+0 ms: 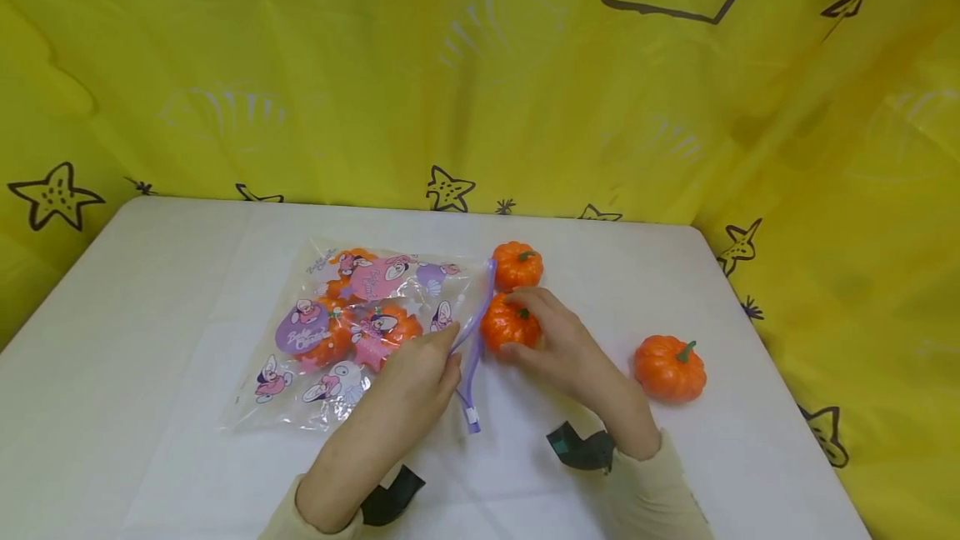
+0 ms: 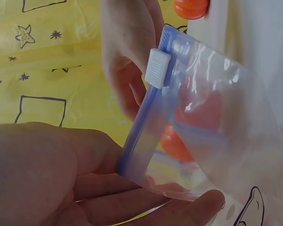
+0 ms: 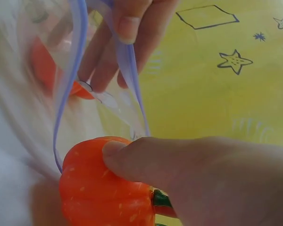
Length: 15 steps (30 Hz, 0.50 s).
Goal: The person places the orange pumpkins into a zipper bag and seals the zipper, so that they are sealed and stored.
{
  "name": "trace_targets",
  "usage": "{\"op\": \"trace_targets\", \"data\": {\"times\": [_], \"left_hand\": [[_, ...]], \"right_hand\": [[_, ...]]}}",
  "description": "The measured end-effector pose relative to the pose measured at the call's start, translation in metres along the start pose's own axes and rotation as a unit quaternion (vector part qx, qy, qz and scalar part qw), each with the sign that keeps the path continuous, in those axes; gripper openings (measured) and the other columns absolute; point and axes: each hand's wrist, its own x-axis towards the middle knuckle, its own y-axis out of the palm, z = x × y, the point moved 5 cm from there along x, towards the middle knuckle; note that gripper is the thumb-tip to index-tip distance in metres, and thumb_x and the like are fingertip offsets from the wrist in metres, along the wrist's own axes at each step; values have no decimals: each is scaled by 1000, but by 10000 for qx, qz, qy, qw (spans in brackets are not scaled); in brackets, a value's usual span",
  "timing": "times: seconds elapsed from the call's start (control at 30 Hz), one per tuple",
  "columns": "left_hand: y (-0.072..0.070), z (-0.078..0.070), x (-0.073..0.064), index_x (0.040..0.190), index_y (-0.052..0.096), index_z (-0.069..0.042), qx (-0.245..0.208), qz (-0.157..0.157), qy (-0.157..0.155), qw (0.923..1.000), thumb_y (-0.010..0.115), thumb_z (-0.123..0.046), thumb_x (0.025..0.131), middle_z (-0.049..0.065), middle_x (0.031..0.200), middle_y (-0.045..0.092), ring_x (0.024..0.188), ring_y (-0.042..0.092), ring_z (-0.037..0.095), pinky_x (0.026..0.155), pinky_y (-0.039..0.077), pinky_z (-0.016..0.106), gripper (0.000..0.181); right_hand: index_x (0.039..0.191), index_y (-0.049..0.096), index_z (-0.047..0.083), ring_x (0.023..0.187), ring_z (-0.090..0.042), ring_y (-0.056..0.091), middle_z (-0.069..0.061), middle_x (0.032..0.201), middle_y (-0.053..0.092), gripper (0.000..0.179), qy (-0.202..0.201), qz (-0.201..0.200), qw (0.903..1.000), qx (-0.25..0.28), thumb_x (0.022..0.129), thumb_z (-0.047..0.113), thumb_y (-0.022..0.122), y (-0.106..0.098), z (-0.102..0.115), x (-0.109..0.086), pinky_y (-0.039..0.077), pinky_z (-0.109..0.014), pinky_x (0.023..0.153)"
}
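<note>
A clear slider bag [image 1: 288, 394] with printed cartoon figures and a purple zip edge lies on the table, several orange pumpkins inside it. My left hand [image 1: 412, 382] pinches the bag's edge near its mouth, which gapes apart in the right wrist view. My right hand [image 1: 566, 348] grips a small orange pumpkin [image 3: 104, 188] with a green stem, thumb on its side, right at the bag's mouth. In the left wrist view the white slider [image 2: 157, 68] sits at one end of the purple zip.
Another orange pumpkin [image 1: 517, 265] stands just behind the held one, close to the bag's edge. One more pumpkin [image 1: 670, 368] rests to the right of my right forearm. A yellow patterned curtain [image 1: 375, 90] hangs behind the white table [image 1: 135, 315].
</note>
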Motion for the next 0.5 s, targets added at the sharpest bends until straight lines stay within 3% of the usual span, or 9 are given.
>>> {"op": "trace_targets", "data": {"times": [0.23, 0.5], "left_hand": [[1, 0, -1, 133, 56, 10, -58, -34, 54, 10000, 60, -7, 96, 25, 117, 68, 62, 52, 14, 51, 46, 14, 41], [2, 0, -1, 135, 55, 6, -88, -48, 78, 9999, 61, -9, 96, 14, 96, 70, 56, 49, 11, 47, 45, 14, 42]], "right_hand": [[135, 56, 11, 132, -25, 53, -3, 142, 53, 55, -142, 130, 9998, 43, 85, 18, 77, 12, 7, 1, 46, -45, 109], [135, 52, 7, 128, -24, 53, -8, 136, 54, 62, -327, -266, 9990, 112, 82, 23, 81, 22, 7, 4, 47, -42, 109]]}}
